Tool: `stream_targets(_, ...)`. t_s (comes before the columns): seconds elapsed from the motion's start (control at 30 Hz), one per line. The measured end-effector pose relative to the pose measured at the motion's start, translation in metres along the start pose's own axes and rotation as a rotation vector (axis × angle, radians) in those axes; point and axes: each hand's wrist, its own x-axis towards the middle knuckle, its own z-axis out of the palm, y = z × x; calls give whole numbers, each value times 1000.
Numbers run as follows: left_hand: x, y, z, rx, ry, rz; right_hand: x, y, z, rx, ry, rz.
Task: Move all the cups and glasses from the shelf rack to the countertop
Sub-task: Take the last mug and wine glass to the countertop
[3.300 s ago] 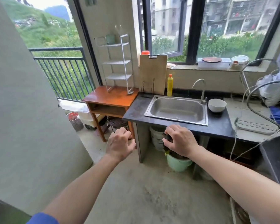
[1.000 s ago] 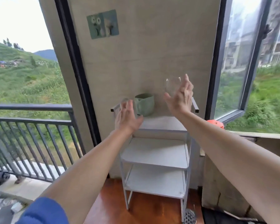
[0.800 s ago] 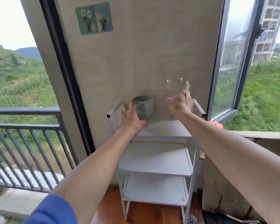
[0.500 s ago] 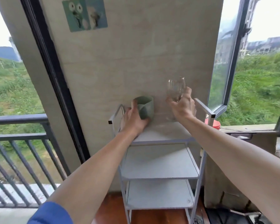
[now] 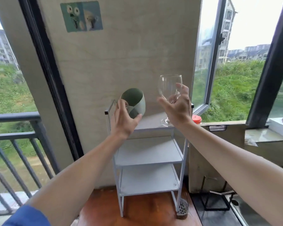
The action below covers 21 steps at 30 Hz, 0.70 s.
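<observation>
A white three-tier shelf rack (image 5: 147, 154) stands on a small wooden table (image 5: 145, 211) against the wall. My left hand (image 5: 123, 121) grips a green cup (image 5: 136, 101), held tilted with its mouth toward me, just above the left of the top tier. My right hand (image 5: 178, 108) is closed around the lower bowl and stem of a clear wine glass (image 5: 169, 85), which stands upright. Its foot is at the top tier's right edge; I cannot tell whether it still touches. The two lower tiers hold nothing.
A red-lidded jar (image 5: 196, 119) sits behind the rack on the window sill, beside an open window pane (image 5: 206, 62). A white box (image 5: 281, 128) lies on the sill at right. A balcony railing (image 5: 15, 136) runs at left. Dark countertop (image 5: 219, 214) shows at bottom right.
I walked from the sink to the rack. Both hands reached to the top tier and closed on the cup and the glass. The cup has since risen and tipped toward me.
</observation>
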Motion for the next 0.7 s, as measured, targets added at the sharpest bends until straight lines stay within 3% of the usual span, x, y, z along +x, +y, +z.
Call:
stream_targets(0.3,-103,78,-14,-89,11,116,-78,4,-138,12,-50,-35)
stream_targets(0.7,-275,191,104,-222,-510,224,-206,125,-362,-378,71,302)
